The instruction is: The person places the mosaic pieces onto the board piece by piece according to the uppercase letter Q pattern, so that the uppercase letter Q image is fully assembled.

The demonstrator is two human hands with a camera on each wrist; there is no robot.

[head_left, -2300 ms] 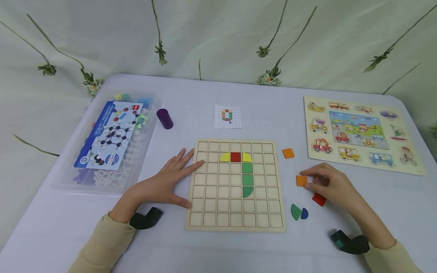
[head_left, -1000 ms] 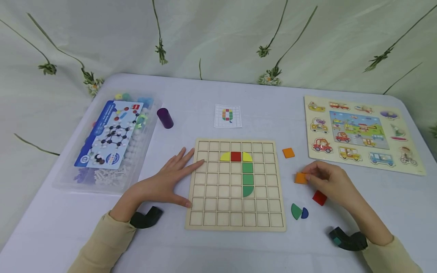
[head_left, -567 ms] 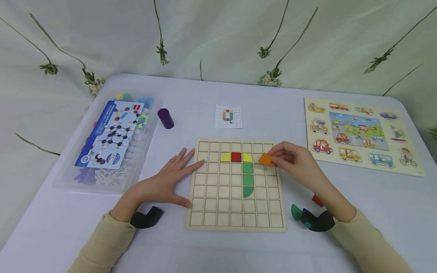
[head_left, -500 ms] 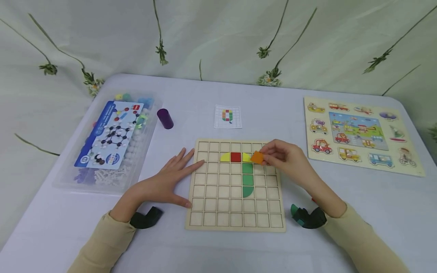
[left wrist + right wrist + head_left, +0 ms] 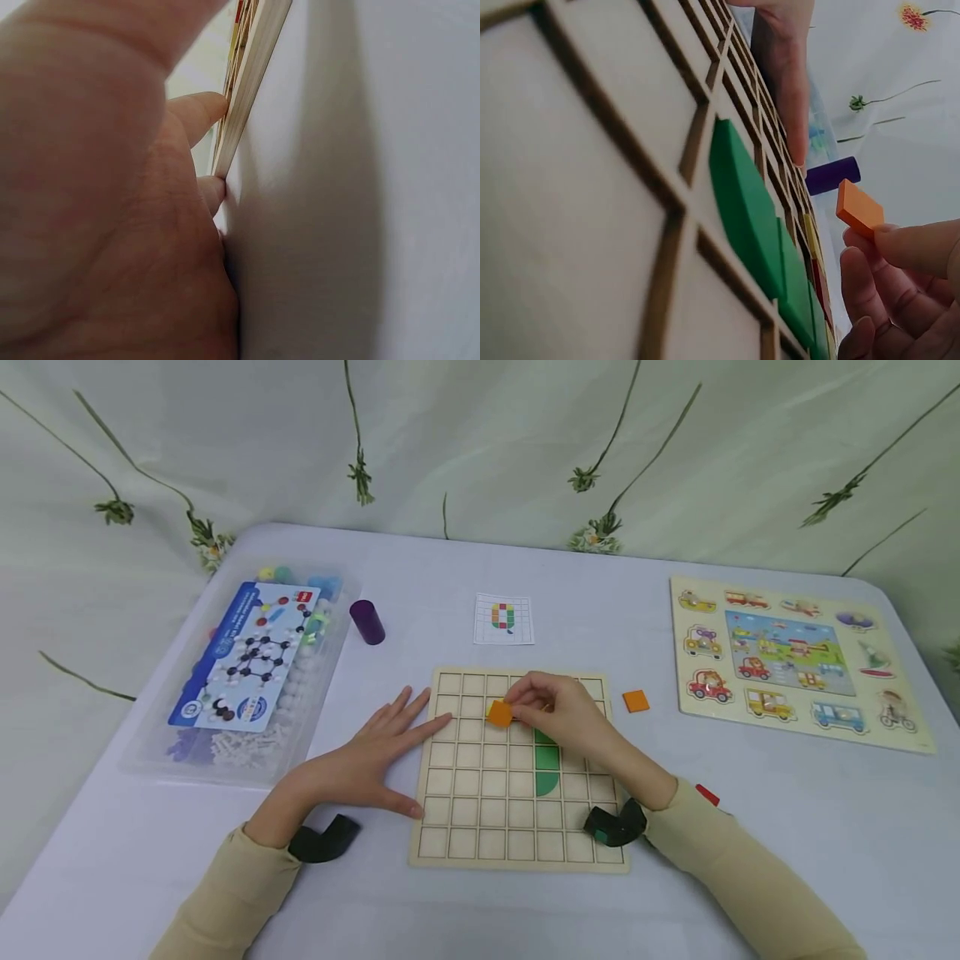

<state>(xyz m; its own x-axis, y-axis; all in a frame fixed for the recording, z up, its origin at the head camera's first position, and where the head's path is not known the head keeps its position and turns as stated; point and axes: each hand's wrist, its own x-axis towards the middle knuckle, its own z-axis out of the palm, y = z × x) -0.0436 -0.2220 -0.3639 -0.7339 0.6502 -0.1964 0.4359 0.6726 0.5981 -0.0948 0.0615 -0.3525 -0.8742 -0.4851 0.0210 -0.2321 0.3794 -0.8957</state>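
Your right hand (image 5: 562, 718) pinched the orange square (image 5: 499, 714), seemingly just above the wooden board (image 5: 492, 842), eleven o'clock from its centre! Your left hand (image 5: 363, 768), fingers spread wide, touched the edge at nine.

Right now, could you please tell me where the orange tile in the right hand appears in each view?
Head: the orange tile is near the middle, over the upper half of the grid board, pinched by the right hand.
Left wrist: not visible.
Right wrist: right of centre, at the fingertips.
Shared landmark: the grid board, edge-on at top centre in the left wrist view.
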